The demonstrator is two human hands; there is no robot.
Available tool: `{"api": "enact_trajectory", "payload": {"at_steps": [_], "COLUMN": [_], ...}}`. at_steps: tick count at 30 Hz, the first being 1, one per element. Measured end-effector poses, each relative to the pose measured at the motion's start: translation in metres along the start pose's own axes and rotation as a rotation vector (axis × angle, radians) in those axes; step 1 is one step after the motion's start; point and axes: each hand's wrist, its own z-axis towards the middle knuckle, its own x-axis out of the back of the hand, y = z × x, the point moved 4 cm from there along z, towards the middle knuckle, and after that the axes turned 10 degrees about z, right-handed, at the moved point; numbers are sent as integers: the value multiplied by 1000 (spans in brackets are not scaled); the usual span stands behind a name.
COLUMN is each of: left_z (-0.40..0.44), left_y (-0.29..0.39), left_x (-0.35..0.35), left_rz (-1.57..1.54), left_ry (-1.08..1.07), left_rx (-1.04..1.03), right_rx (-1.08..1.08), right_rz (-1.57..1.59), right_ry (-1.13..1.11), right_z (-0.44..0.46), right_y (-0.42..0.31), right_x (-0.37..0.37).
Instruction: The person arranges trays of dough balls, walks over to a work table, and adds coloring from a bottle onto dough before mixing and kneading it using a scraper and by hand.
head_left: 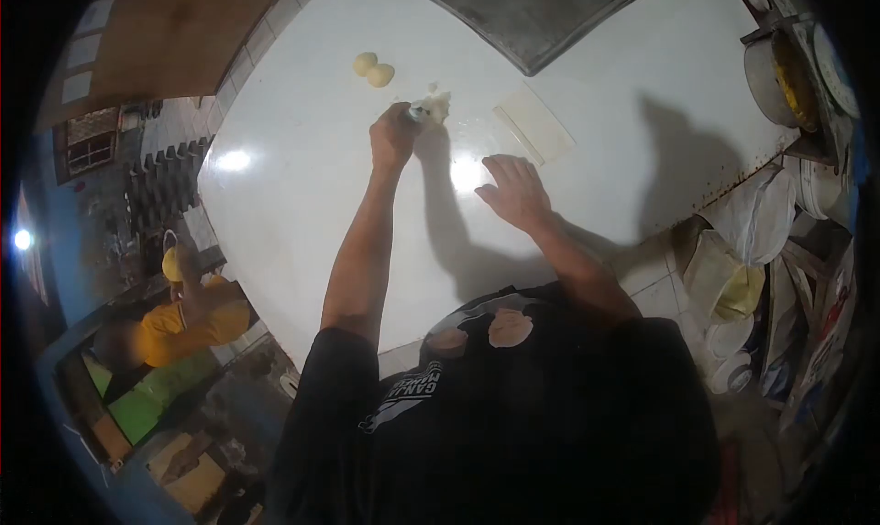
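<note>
The white table (302, 186) carries a dark tray (532, 16) at its far side and a flat pale piece (534, 124). Right hand (519, 193): empty, fingers apart, near the piece. Left hand (394, 137): just beside a pale mass (437, 110) on the table, with two pale balls (374, 70) beyond; clamped on a small object (419, 112), unidentifiable. Step in hand, apparently: working the mass. Next move calls for a steady left grip.
</note>
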Motion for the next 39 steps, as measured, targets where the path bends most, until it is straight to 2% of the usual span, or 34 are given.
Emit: {"api": "enact_trajectory", "payload": {"at_steps": [5,7,14,16,23,26,28,29,31,34,39], "left_z": [-4,-16,-58,-69,-89,-94,-98,-101,-107,-121,-159], "left_y": [-1,5,-13,-17,-19,-16,-17,-18,-21,-28,-45], "left_x": [2,10,0,-1,2,5,7,9,12,13,-1], "left_rz": [5,-221,-504,-601,-696,-812,-877,-934,-982,-1033,-952], "left_ry": [64,-40,-46,12,15,68,135,195,202,199,188], "left_rx": [-16,165,307,271,275,271,245,213,227,256,341], "right_rx": [12,-3,16,60,70,74,-58,-54,-7,-59,-28], "right_rz": [-10,5,23,29,34,131,197,194,-57,-98,-140], "right_ry": [1,-13,-34,12,-9,5,-20,-32,38,71,-27], "right_z": [0,0,0,1,3,7,13,17,27,35,38], "right_y": [2,2,0,-1,-2,-5,-3,-2,2,17,17], "right_x": [-1,0,1,2,-1,9,19,26,46,57,58]}}
